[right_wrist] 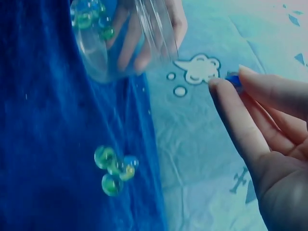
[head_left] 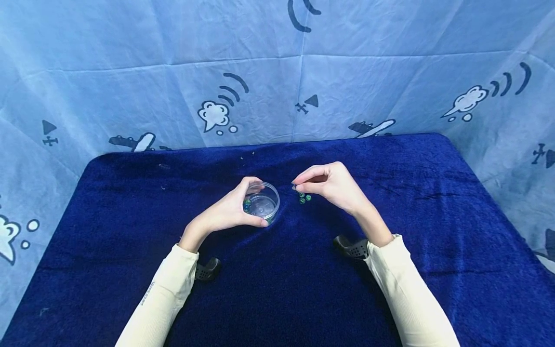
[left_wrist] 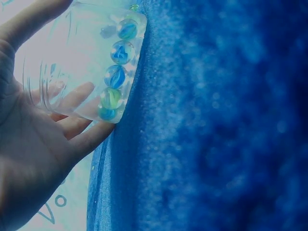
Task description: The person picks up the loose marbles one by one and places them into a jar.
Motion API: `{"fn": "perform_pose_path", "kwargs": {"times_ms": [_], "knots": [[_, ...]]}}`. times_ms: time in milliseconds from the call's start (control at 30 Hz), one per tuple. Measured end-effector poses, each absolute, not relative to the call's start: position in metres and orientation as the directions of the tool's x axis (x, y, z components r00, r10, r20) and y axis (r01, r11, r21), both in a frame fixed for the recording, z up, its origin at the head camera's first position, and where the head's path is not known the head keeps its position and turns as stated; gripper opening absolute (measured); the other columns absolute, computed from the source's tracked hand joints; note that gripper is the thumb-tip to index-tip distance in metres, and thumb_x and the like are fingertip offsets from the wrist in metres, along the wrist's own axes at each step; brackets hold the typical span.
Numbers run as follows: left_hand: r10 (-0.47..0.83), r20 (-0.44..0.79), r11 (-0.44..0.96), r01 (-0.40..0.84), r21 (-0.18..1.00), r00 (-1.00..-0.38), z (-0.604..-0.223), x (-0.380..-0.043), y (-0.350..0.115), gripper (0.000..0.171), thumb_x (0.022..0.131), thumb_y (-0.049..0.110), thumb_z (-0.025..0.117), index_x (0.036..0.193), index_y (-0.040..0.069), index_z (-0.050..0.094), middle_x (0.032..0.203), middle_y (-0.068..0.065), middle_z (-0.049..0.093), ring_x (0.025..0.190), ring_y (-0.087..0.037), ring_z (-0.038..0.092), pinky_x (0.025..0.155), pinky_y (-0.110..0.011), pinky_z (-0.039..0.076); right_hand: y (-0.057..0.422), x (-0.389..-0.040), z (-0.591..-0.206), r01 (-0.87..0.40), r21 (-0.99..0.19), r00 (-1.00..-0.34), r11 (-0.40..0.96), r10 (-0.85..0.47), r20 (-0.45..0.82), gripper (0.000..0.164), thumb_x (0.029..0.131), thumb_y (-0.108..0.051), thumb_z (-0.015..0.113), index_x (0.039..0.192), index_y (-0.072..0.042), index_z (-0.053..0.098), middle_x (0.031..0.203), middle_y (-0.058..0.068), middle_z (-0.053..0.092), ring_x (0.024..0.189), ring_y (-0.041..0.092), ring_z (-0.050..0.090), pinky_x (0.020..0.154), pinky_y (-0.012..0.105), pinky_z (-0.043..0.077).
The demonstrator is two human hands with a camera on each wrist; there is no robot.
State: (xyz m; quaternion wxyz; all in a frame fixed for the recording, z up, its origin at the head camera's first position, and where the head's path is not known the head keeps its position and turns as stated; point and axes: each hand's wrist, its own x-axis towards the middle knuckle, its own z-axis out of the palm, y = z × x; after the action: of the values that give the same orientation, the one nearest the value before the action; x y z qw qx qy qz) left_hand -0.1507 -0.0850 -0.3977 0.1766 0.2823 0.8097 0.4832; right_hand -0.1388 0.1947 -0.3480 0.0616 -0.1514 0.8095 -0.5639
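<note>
My left hand point(head_left: 225, 209) grips a clear plastic jar point(head_left: 279, 200) round its side, thumb toward me, its mouth tilted up. Several blue and green glass marbles point(left_wrist: 116, 77) lie at the bottom of the jar, as the left wrist view shows. To the right, my right hand point(head_left: 336, 185) pinches a blue marble point(right_wrist: 234, 80) between thumb and forefinger, raised over the cloth and apart from the jar. Just below those fingertips, a small cluster of loose green and blue marbles point(right_wrist: 112, 185) rests on the cloth.
A dark blue velvety cloth point(head_left: 277, 289) covers the table. Behind it hangs a light blue printed curtain point(head_left: 269, 38). Dark perforated wrist mounts point(head_left: 352, 248) stick out below both cream sleeves point(head_left: 160, 294).
</note>
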Motion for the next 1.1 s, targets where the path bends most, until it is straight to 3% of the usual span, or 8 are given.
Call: {"fn": "perform_pose_path", "kwargs": {"times_ms": [333, 600, 1100], "knots": [[0.625, -0.024, 0.379, 0.276, 0.883, -0.781, -0.397, -0.150, -0.085, 0.093, 0.076, 0.021, 0.093, 0.147, 0.005, 0.036, 0.151, -0.019, 0.049, 0.143, -0.032, 0.045, 0.119, -0.046, 0.035, 0.172, -0.130, -0.346, -0.190, -0.926, -0.960, 0.325, -0.261, 0.105, 0.015, 0.089, -0.006, 0.081, 0.101, 0.002, 0.080, 0.101, 0.009, 0.078, 0.077, 0.008, 0.067, 0.062, 0.021, 0.048], [0.627, -0.027, 0.370, 0.267, 0.890, -0.778, -0.398, -0.151, -0.085, 0.093, 0.075, 0.020, 0.093, 0.146, 0.006, 0.035, 0.151, -0.018, 0.047, 0.143, -0.031, 0.045, 0.119, -0.045, 0.035, 0.159, -0.127, -0.355, -0.214, -0.930, -0.946, 0.298, -0.302, 0.121, 0.013, 0.087, 0.002, 0.079, 0.100, 0.003, 0.080, 0.102, 0.011, 0.077, 0.093, 0.016, 0.072, 0.081, 0.025, 0.059], [0.627, -0.027, 0.388, 0.282, 0.877, -0.779, -0.399, -0.151, -0.086, 0.092, 0.076, 0.022, 0.092, 0.146, 0.006, 0.035, 0.150, -0.019, 0.049, 0.142, -0.031, 0.046, 0.118, -0.047, 0.037, 0.148, -0.122, -0.364, -0.287, -0.909, -0.921, 0.301, -0.348, 0.176, 0.012, 0.087, 0.004, 0.078, 0.099, 0.004, 0.079, 0.100, 0.010, 0.077, 0.094, 0.020, 0.073, 0.082, 0.027, 0.060]]}}
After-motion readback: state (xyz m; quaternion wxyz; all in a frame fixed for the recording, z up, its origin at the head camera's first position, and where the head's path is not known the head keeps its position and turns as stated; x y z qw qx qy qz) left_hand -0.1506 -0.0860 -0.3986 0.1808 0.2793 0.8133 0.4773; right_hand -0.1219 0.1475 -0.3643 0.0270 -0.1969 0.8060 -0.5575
